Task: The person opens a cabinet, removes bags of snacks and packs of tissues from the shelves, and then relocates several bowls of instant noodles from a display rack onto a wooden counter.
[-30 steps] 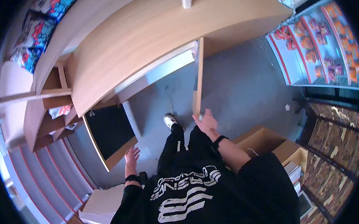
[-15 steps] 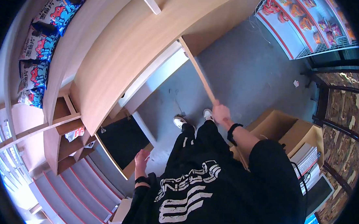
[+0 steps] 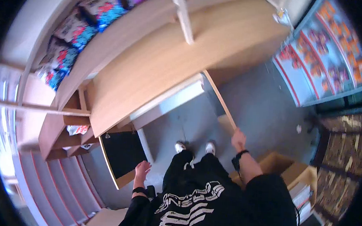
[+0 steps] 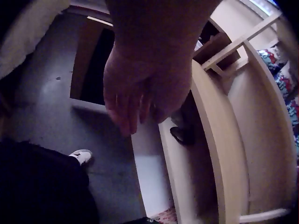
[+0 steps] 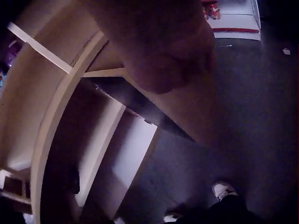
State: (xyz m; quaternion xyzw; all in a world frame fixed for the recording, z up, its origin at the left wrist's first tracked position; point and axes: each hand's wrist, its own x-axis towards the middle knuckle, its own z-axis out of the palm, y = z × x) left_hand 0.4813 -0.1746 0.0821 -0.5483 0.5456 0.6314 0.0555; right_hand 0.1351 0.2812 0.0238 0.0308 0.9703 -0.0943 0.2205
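My right hand (image 3: 239,139) grips the free end of an opened wooden cabinet door (image 3: 221,101), which stands out from under the long counter (image 3: 167,67). In the right wrist view, the curled right hand (image 5: 170,67) overlaps the door's top edge, its fingers partly in shadow. My left hand (image 3: 143,168) hangs with relaxed fingers beside a second opened door (image 3: 125,151), which has a black panel. Nothing shows in the left hand (image 4: 147,88) in the left wrist view. Between the two doors, the cabinet's pale inside (image 3: 169,102) is exposed.
Bagged snacks (image 3: 77,30) line the shelf at upper left. A white rack of orange packets (image 3: 315,58) stands at right. Behind my right arm is an open cardboard box (image 3: 276,165). Red-edged shelves (image 3: 58,184) rise at lower left. Both shoes (image 3: 210,147) stand on the grey floor.
My right hand went from touching the door's end with spread fingers to gripping it, and the door has swung outward to the right. The left hand stays loose near the black-panelled door.
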